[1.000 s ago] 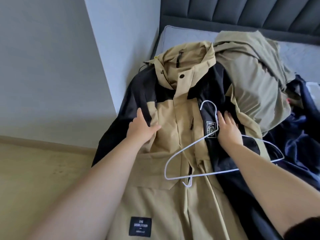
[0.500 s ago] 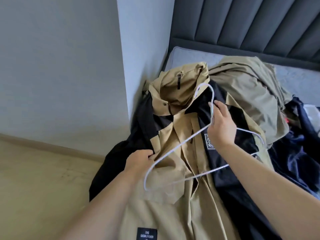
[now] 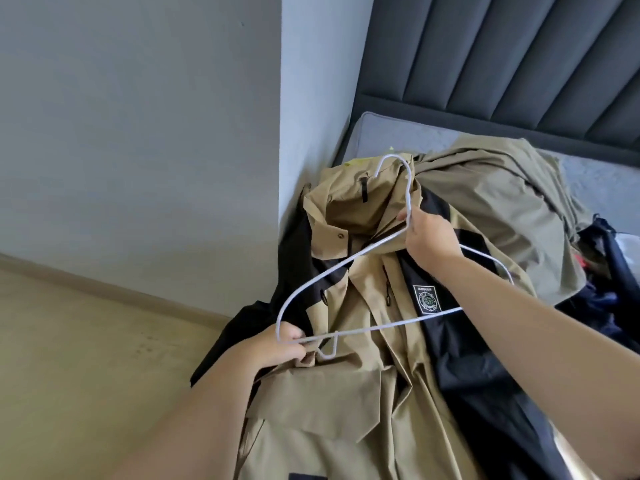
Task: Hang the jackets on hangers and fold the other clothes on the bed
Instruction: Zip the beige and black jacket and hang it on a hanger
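Jacket [image 3: 377, 382]: tan and black, lies front side up on the bed, hood toward the headboard, hem toward the camera; the left sleeve side hangs over the bed edge above the floor.
Jacket hood [image 3: 356, 202]: tan, bunched against the wall corner, with a black zip pull visible.
Jacket patch [image 3: 428, 299]: square badge on the black chest panel, just below the right forearm.
Hanger [image 3: 381, 324]: white wire type, held above the jacket's chest, tilted; the hook points toward the hood, and a small notch loop hangs from the bottom bar.
Right hand [image 3: 429, 237]: closed around the hanger at the base of the hook, at the jacket's collar.
Left hand [image 3: 282, 342]: fingers curled around the hanger's left end where the shoulder bend meets the bottom bar; whether it also pinches jacket fabric cannot be told.
Olive garment [image 3: 502, 209]: crumpled, lies on the bed just beside the jacket, on its right, partly under the jacket's right shoulder.
Dark blue clothes [image 3: 609, 292]: piled at the right edge, next to the olive garment.
Bed [image 3: 384, 133]: grey mattress surface, visible beyond the hood.
Headboard [image 3: 519, 64]: dark grey, padded in vertical channels.
Wall [image 3: 138, 133]: pale grey, with a projecting corner touching the bed's left side.
Floor [image 3: 86, 358]: light wood tone, left of the bed.
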{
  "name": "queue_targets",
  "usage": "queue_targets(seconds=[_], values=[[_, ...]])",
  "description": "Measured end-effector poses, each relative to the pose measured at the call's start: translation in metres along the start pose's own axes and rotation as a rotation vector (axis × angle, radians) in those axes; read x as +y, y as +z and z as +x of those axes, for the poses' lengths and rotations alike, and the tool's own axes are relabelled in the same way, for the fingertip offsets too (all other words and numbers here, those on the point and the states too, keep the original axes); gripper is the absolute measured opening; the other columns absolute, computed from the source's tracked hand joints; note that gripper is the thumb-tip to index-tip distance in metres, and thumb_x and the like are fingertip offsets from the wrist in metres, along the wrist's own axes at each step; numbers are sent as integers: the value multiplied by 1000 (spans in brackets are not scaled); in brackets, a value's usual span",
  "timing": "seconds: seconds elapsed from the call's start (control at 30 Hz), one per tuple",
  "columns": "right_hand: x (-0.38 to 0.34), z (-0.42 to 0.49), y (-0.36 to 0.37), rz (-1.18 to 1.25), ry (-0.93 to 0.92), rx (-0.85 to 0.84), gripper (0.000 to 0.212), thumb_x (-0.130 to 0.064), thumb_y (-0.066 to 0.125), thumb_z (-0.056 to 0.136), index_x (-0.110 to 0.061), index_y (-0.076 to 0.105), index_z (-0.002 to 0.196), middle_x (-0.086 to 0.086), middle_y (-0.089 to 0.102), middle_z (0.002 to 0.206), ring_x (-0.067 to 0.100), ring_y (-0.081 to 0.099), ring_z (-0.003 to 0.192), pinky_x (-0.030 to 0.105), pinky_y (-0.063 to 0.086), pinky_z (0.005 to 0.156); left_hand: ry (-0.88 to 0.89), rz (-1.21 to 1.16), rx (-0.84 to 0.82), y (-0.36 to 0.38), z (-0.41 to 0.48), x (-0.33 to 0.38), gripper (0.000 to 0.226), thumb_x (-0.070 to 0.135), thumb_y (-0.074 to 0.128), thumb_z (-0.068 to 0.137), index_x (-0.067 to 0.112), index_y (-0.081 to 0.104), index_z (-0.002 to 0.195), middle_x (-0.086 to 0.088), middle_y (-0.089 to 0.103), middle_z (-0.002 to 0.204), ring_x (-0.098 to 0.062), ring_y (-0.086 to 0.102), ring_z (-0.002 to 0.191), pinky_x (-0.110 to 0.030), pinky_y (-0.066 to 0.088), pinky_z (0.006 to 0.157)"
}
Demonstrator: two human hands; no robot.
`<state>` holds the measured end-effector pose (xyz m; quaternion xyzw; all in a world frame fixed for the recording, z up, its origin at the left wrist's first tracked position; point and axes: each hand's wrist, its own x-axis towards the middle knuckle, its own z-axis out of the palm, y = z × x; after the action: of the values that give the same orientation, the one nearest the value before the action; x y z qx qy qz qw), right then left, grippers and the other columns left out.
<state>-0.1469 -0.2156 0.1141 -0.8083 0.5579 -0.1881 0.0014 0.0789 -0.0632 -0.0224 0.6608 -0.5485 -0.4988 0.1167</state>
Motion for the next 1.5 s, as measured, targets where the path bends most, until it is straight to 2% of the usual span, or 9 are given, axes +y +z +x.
queue_targets(seconds=[0.13, 0.27, 0.37, 0.6, 0.77, 0.83, 0.97, 1.3, 1.5], values=[[-7, -23, -6, 45, -106, 52, 24, -9, 42, 95, -4, 61, 108, 22, 65, 79, 42, 60, 77, 40, 44, 65, 77, 83, 202, -19, 9, 7, 15, 11, 54, 80, 12, 65, 68, 6, 56, 57, -5, 53, 57, -11, 39, 54], [-19, -56, -11, 164, -193, -1, 27, 0, 48, 87, -5, 65, 108, 15, 66, 76, 38, 62, 74, 34, 45, 64, 236, -317, 720, -34, 4, 28, 21, 10, 49, 89, 30, 52, 93, -3, 62, 81, -24, 62, 74, -37, 49, 69], [-27, -79, -13, 245, -224, -101, 26, 0, 50, 88, -6, 64, 109, 14, 70, 88, 36, 65, 84, 44, 51, 75, 439, -163, 644, -35, -8, 48, 67, 14, 45, 94, 59, 19, 137, 8, 55, 83, -12, 54, 59, -28, 46, 58], [-27, -111, -23, 257, -228, -174, 23, -2, 49, 90, -9, 66, 104, 8, 68, 81, 29, 63, 75, 39, 49, 68, 260, 186, 564, -53, -3, 104, 85, 11, 40, 90, 49, -14, 144, -9, 57, 70, -25, 54, 57, -39, 45, 53], [-26, -117, -32, 192, -212, -116, 23, 0, 50, 88, -8, 65, 103, 10, 69, 80, 33, 64, 74, 42, 50, 66, -1, 430, 434, -78, 12, 125, 47, 25, 42, 94, 16, 40, 141, -12, 60, 113, -29, 57, 92, -37, 49, 80], [-25, -112, -33, 9, -149, -76, 18, -8, 48, 89, -11, 61, 103, 7, 64, 72, 35, 62, 69, 37, 46, 58, -54, 426, 498, -70, 10, 113, 29, 29, 45, 93, 8, 62, 104, -12, 61, 100, -30, 57, 88, -34, 46, 72], [-12, -95, -38, -232, 41, 46, 12, -21, 39, 97, -12, 42, 89, 9, 58, 68, 36, 63, 68, 32, 32, 53, 142, 148, 798, -29, -13, 71, 37, 23, 48, 93, 9, 53, 60, -8, 54, 59, -30, 53, 62, -31, 31, 49], [4, -86, -69, -295, 416, -126, 58, -52, 28, 99, -4, 55, 115, 18, 63, 113, 38, 59, 105, 38, 40, 71, 248, 150, 899, 4, -79, 28, 21, 12, 51, 90, 15, 72, 90, -6, 66, 73, -26, 57, 68, -31, 39, 58], [-18, -88, -83, -98, 516, -155, 39, -41, 46, 97, -7, 58, 112, 15, 61, 114, 35, 57, 105, 34, 40, 70, 157, 172, 937, 17, -101, 20, 30, 13, 47, 91, 22, 71, 108, -6, 67, 92, -24, 59, 84, -27, 37, 66]])
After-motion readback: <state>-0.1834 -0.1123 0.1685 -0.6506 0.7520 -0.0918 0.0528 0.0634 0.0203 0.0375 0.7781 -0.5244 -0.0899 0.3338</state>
